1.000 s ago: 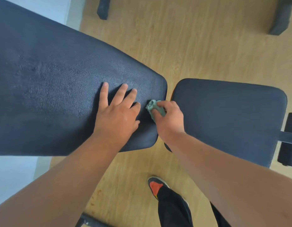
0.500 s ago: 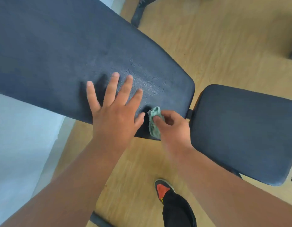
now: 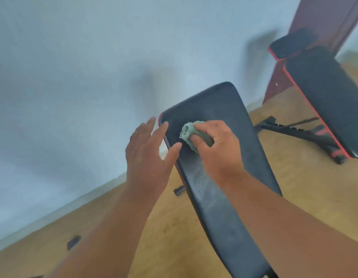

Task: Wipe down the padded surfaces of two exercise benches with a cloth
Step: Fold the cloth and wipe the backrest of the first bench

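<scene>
While right hand (image 3: 218,149) grips cloth (image 3: 191,135): cloth pressed on pad (image 3: 224,197), near its far end.
Left hand (image 3: 148,155): fingers spread, holding nothing, at pad's left edge.
Second bench (image 3: 322,97): far right.

- We see both forearms bare from wrist to the frame's lower edge, with no sleeve showing.
- The left hand (image 3: 148,149), at nine o'clock of the right hand (image 3: 218,149), is ungloved, as is the right.
- We see no ring, watch or band.

Two benches (image 3: 224,177) (image 3: 322,97), one cloth (image 3: 191,135), two hands (image 3: 148,155) (image 3: 220,151)
</scene>
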